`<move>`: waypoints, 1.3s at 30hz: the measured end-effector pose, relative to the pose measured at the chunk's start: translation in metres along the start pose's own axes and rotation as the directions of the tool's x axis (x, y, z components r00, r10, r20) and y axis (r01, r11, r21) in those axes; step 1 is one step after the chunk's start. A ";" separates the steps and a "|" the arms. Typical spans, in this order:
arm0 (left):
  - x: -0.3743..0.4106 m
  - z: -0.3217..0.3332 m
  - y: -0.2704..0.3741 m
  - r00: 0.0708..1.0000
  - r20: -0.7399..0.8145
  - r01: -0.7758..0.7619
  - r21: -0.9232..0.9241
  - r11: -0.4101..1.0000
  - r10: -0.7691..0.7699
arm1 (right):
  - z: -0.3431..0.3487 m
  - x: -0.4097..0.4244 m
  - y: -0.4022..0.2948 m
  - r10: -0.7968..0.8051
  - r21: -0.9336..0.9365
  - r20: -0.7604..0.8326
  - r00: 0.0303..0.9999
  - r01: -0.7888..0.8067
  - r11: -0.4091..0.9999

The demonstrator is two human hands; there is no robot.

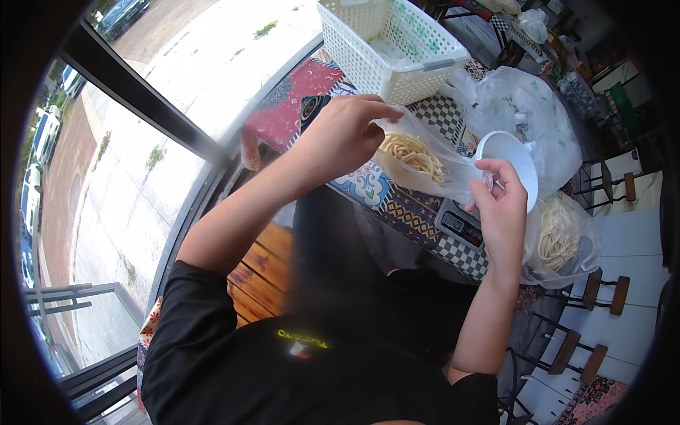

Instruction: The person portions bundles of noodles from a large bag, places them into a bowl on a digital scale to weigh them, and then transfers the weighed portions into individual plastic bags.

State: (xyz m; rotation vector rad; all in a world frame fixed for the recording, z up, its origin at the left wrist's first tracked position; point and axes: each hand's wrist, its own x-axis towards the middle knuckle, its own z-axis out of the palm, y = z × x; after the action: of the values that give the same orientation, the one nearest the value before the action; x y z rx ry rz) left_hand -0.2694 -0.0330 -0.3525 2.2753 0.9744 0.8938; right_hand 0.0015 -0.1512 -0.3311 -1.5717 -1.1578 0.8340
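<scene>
A clear plastic bag [462, 172] with thick pale noodles [411, 154] inside is stretched between my two hands, above the table's near edge. My left hand [345, 135] is curled at the bag's left end, its index finger pointing out; the thumb's grip is hidden. On the other side, my right hand [499, 199] pinches the gathered film between thumb and fingers. Just behind that hand is a white bowl [512, 154], partly covered by it. A digital scale [459, 226] lies below the bag at the table edge; whether the bowl touches it cannot be seen.
A white perforated plastic basket [366, 66] stands at the back of the patterned tablecloth [409, 210]. Right of it lies a large plastic bag [531, 117]. Another bag of noodles [558, 239] sits at the right. A window frame [143, 101] runs along the left.
</scene>
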 end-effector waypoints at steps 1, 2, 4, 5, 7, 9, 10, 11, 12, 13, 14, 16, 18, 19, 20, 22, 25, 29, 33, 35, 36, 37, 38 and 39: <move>0.002 0.001 -0.008 0.999 -0.022 -0.036 0.125 0.992 0.039 | 0.001 0.003 0.004 -0.055 -0.124 -0.057 0.997 0.048 0.991; 0.001 0.001 -0.011 0.999 -0.037 -0.030 0.177 0.984 0.037 | -0.002 0.008 0.008 -0.180 -0.352 -0.076 0.981 0.143 0.925; 0.000 0.002 -0.014 0.997 -0.069 -0.013 0.280 0.960 0.033 | -0.005 0.004 0.009 -0.205 -0.537 -0.078 0.976 0.132 0.833; -0.001 0.001 -0.009 0.997 -0.077 -0.003 0.310 0.951 0.028 | -0.005 0.003 0.006 -0.216 -0.619 -0.081 0.973 0.121 0.776; -0.001 -0.005 0.008 0.996 -0.092 0.015 0.360 0.933 0.020 | -0.003 0.003 0.001 -0.191 -0.575 -0.084 0.978 0.109 0.811; 0.007 -0.013 0.018 0.988 0.038 0.154 -0.071 0.986 -0.151 | -0.001 0.006 -0.001 -0.114 -0.316 -0.081 0.990 0.082 0.945; 0.010 -0.013 0.020 0.969 0.128 0.239 -0.277 0.931 -0.211 | -0.001 0.010 0.000 -0.050 -0.058 -0.061 0.997 0.047 0.997; 0.012 -0.013 0.019 0.971 0.153 0.230 -0.405 0.885 -0.182 | 0.001 0.015 0.000 -0.002 0.205 -0.021 1.000 0.006 0.979; 0.014 -0.011 0.017 0.973 0.174 0.221 -0.525 0.822 -0.150 | -0.004 0.019 0.004 0.031 0.404 0.065 0.997 -0.054 0.913; 0.016 -0.010 0.017 0.975 0.190 0.212 -0.635 0.743 -0.115 | -0.004 0.020 0.002 0.004 0.458 0.085 0.996 -0.042 0.888; 0.017 -0.009 0.018 0.973 0.205 0.224 -0.720 0.657 -0.108 | -0.002 0.021 -0.003 -0.022 0.511 0.100 0.995 -0.033 0.859; 0.020 -0.006 0.016 0.974 0.215 0.206 -0.714 0.669 -0.070 | 0.005 0.022 -0.007 -0.069 0.516 0.127 0.989 -0.007 0.856; 0.022 -0.001 0.014 0.977 0.210 0.180 -0.680 0.711 -0.047 | 0.017 0.023 -0.009 -0.114 0.422 0.156 0.981 0.038 0.906; 0.021 0.004 0.014 0.979 0.199 0.164 -0.647 0.745 -0.043 | 0.026 0.024 -0.006 -0.162 0.332 0.165 0.973 0.100 0.938; 0.022 0.008 0.014 0.982 0.185 0.144 -0.610 0.779 -0.037 | 0.037 0.025 -0.002 -0.197 0.249 0.174 0.965 0.150 0.957; 0.023 0.012 0.015 0.982 0.184 0.146 -0.577 0.804 -0.046 | 0.056 0.025 -0.003 -0.280 0.027 0.145 0.949 0.280 0.960; 0.023 0.018 0.019 0.981 0.188 0.149 -0.548 0.823 -0.053 | 0.074 0.028 0.000 -0.412 -0.213 0.128 0.902 0.431 0.877; 0.022 0.029 0.017 0.992 0.119 0.090 -0.450 0.889 -0.040 | 0.086 0.036 0.016 -0.346 0.000 0.149 0.926 0.350 0.937; 0.015 0.017 0.013 0.959 0.268 0.237 -0.587 0.774 -0.090 | 0.081 0.042 0.023 -0.098 0.457 0.340 0.935 -0.073 0.887; 0.011 0.014 0.009 0.941 0.333 0.281 -0.649 0.707 -0.068 | 0.076 0.040 0.024 -0.056 0.520 0.424 0.904 -0.192 0.833; 0.009 0.018 0.006 0.951 0.304 0.256 -0.658 0.708 -0.062 | 0.070 0.043 0.030 -0.053 0.544 0.472 0.880 -0.244 0.803; 0.009 0.020 0.003 0.956 0.286 0.246 -0.669 0.701 -0.064 | 0.065 0.044 0.035 -0.052 0.566 0.516 0.855 -0.295 0.770; 0.007 0.017 -0.001 0.953 0.278 0.275 -0.613 0.741 -0.123 | 0.062 0.044 0.037 -0.062 0.514 0.515 0.855 -0.249 0.821; 0.006 0.016 -0.005 0.946 0.268 0.305 -0.554 0.774 -0.181 | 0.058 0.043 0.037 -0.022 0.318 0.501 0.865 -0.160 0.935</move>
State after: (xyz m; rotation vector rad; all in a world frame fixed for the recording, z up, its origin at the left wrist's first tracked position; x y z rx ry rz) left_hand -0.2568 -0.0286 -0.3646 1.6214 0.7428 0.7089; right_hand -0.0269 -0.0952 -0.3825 -1.1321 -1.2231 1.4729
